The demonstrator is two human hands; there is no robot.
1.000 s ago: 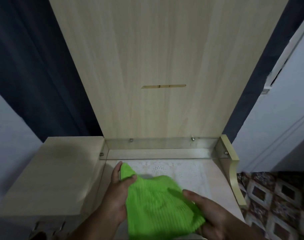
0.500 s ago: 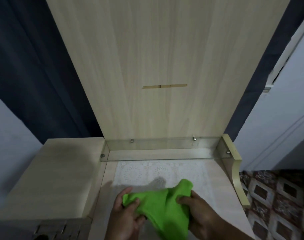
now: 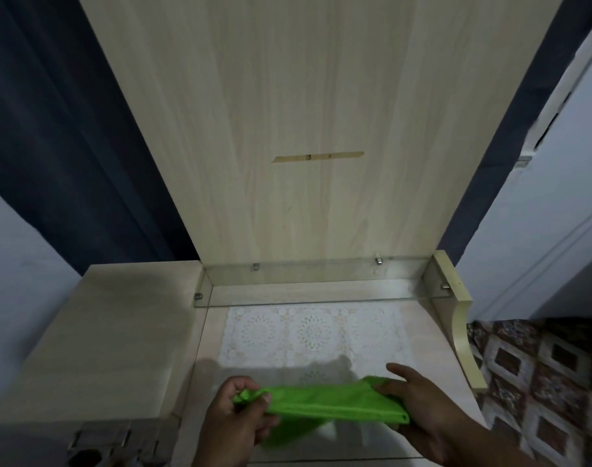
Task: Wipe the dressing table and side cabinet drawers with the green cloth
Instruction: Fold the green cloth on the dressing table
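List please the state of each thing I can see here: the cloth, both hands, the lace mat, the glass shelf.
green cloth: stretched between both hands, held above the table top.
left hand: pinches the cloth's left end.
right hand: grips the cloth's right end.
lace mat: lies flat on the dressing table, not covered.
glass shelf: fixed in place on metal pins, nothing on it.

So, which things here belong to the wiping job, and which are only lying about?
For the job:
- green cloth, held stretched between left hand and right hand
- dressing table
- side cabinet

Only lying about:
- white lace mat on the table
- glass shelf
- dark blue curtain
- patterned floor
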